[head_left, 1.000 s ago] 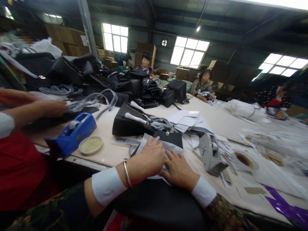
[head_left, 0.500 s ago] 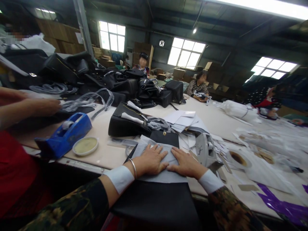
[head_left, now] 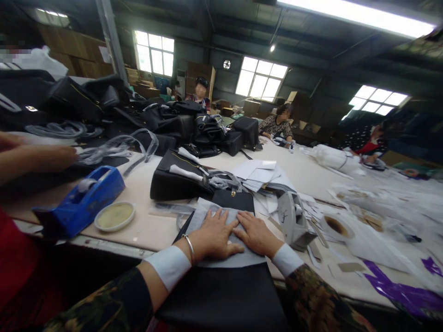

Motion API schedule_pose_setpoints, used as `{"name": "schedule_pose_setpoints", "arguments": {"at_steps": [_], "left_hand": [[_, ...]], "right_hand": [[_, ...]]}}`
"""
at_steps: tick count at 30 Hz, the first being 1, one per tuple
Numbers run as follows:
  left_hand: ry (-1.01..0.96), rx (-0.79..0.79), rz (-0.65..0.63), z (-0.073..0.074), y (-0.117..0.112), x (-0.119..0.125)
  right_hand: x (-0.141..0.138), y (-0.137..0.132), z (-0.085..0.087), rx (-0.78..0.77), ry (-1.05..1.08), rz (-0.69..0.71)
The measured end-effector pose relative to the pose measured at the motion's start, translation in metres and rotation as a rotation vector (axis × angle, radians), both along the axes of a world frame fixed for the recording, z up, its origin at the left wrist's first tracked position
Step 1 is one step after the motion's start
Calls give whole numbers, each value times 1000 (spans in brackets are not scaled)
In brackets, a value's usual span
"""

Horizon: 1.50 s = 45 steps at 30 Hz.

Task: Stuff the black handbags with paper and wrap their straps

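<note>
Both hands lie flat, fingers spread, on a grey sheet (head_left: 221, 240) laid over a black bag (head_left: 228, 295) at the near table edge: the left hand (head_left: 214, 236) and the right hand (head_left: 256, 235) side by side, almost touching. Just right of them stands a grey tape dispenser (head_left: 292, 219). To the left sit a blue tape dispenser (head_left: 81, 198) and a shallow round dish (head_left: 115, 216). A co-worker's hand (head_left: 51, 157) rests at far left beside piled black bags (head_left: 180, 122).

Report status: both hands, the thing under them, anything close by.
Open, no grip: left hand and right hand flat on grey sheet. Sheet over black bag. Close beside right hand: tape dispenser.
</note>
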<state>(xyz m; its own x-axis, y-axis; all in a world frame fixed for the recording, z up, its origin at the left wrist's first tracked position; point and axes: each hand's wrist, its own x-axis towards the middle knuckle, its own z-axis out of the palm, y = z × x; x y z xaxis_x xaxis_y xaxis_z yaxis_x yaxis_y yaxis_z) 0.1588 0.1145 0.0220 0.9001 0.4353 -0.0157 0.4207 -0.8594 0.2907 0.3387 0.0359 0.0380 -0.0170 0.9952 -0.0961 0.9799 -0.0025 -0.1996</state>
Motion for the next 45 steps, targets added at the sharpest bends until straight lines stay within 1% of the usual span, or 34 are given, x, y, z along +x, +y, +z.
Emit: {"name": "schedule_pose_setpoints", "arguments": {"at_steps": [2, 3, 5, 7, 9, 13, 17, 19, 21, 24, 26, 28, 29, 31, 32, 33, 35, 36, 38, 41, 45], "left_hand": [[10, 1, 9, -2, 1, 1], [12, 1, 9, -2, 1, 2], [15, -3, 9, -3, 1, 2], [14, -6, 10, -3, 1, 2], [8, -1, 8, -4, 1, 1], [-1, 10, 4, -4, 0, 0], [-23, -2, -8, -3, -1, -2], [-35, -8, -11, -2, -1, -3], [-45, -9, -1, -2, -1, -3], [-49, -10, 9, -1, -1, -3], [-48, -18, 5, -1, -1, -3], [-53, -35, -12, -1, -1, -3], [-56, -43, -21, -2, 0, -2], [-48, -55, -27, -4, 1, -1], [-39, -55, -22, -5, 2, 0], [-29, -49, -13, -6, 2, 1], [-9, -35, -2, -8, 3, 4], [-2, -27, 1, -8, 3, 5], [20, -21, 1, -7, 3, 7], [64, -5, 12, -4, 3, 10], [111, 29, 16, -1, 6, 16]], "right_hand": [[12, -3, -2, 22, -65, -127], [18, -3, -1, 41, -80, -168], [27, 0, 5, 83, -75, -214], [32, 9, 10, 106, -46, -228], [33, 22, 12, 92, -20, -198], [28, 53, 5, 16, 20, -73], [24, 80, 3, -47, 46, -9], [23, 91, 7, -82, 65, 23], [20, 99, 14, -95, 59, 23], [11, 100, 27, -13, -5, -57], [0, 89, 35, 61, -32, -87], [-13, 70, 35, 92, -21, -36], [-19, 57, 32, 85, -1, 14], [-26, 30, 20, 31, 52, 121], [-26, 18, 12, -3, 74, 118], [-23, 6, 3, -33, 86, 77], [-12, -13, -11, -67, 106, -52], [-4, -20, -15, -68, 126, -110], [11, -36, -20, -38, 203, -179], [30, -66, -22, 75, 337, -248], [51, -120, -28, 278, 369, -373]]}}
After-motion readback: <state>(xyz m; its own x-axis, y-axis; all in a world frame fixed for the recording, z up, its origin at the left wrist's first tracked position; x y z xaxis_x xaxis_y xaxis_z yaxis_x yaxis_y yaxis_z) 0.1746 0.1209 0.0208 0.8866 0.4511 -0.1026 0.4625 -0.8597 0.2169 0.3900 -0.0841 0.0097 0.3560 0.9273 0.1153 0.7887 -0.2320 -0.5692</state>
